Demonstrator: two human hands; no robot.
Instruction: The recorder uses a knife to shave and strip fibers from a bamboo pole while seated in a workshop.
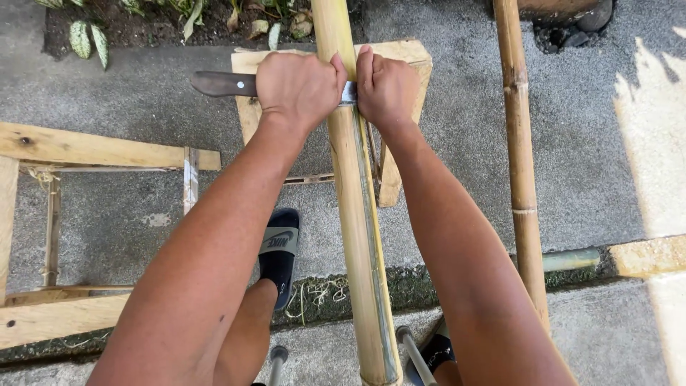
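**Bamboo under the blade**

Wooden frame (107, 150) lies left; left hand (296, 89) grips the knife (221, 83) handle; the blade crosses the pole (357, 214) on the stool (407, 53); right hand (386, 89) presses its tip; scraping seems underway; a second pole (522, 164) stands right.

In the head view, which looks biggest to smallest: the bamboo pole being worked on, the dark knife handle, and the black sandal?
1. Bamboo pole, by far the largest, running the whole height of the view.
2. Black sandal.
3. Dark knife handle; partly covered by the left hand, so unsure.
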